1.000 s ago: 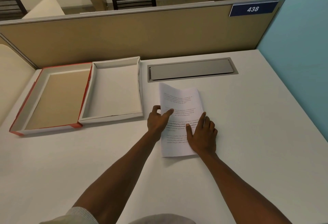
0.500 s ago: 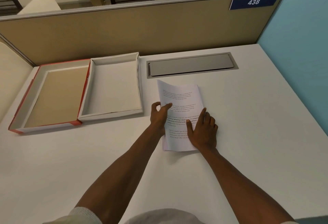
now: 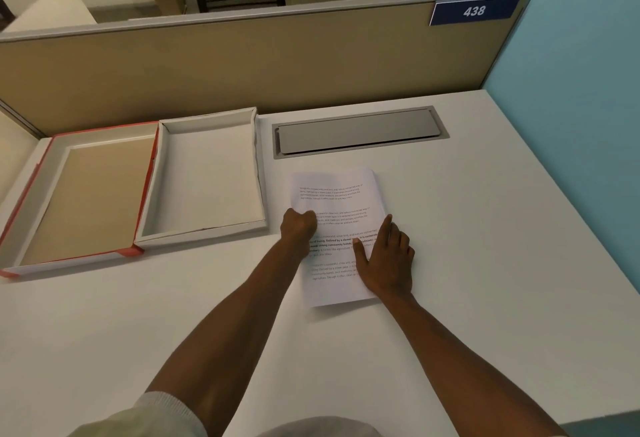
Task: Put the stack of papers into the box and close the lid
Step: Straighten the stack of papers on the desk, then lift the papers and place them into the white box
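Hands (image 3: 346,246) grip papers (image 3: 337,194) beside box (image 3: 207,232).

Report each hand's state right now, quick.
Left hand: closed, fingers curled on the left edge of the stack of papers.
Right hand: open, lying flat on the stack, gripping nothing.

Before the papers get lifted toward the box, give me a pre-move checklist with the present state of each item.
1. Left hand gripping the paper stack's left edge: ok.
2. Right hand securing the stack: not ok, it lies flat on top.
3. White box open and empty: ok.
4. Red-edged lid off, clear of the box opening: ok.
5. Sheets squared up: cannot tell.
6. Desk path between stack and box unobstructed: ok.
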{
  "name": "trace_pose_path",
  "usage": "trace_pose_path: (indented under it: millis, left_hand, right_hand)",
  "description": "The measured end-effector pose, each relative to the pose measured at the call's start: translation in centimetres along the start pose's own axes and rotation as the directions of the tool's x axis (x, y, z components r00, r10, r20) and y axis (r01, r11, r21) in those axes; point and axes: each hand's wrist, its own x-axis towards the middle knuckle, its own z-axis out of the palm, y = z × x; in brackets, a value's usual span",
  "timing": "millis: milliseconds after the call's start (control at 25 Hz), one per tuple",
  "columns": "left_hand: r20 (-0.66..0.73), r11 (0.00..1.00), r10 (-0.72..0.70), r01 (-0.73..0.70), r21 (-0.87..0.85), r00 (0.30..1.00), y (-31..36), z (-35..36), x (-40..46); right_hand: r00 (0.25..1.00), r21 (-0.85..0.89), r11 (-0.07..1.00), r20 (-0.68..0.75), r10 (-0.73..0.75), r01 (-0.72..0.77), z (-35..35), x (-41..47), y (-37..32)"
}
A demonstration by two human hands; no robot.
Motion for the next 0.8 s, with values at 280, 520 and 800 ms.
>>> trace_pose_path:
  millis: [280, 520, 800]
  left_hand:
    - [0.044, 0.923, 0.376, -0.37, -0.105, 0.926, -1.8, -1.0, -4.6]
    - [0.097, 0.848, 0.524, -0.507, -0.156, 0.846, -1.5, -3.7, -6.5]
    - [0.023, 0.778, 0.62, -0.612, -0.14, 0.784, -0.5, -7.5, -7.4]
  right_hand:
    - [0.888, 0.621, 0.643, 0.392, 0.241, -0.448, -4.6, 6.3, 0.9]
    - [0.901, 0.841, 0.322, 0.414, 0.132, -0.434, -7.0, 5.9, -1.1]
    - [0.996, 0.879, 0.469, 0.049, 0.076, -0.079, -8.5, 1.3, -5.3]
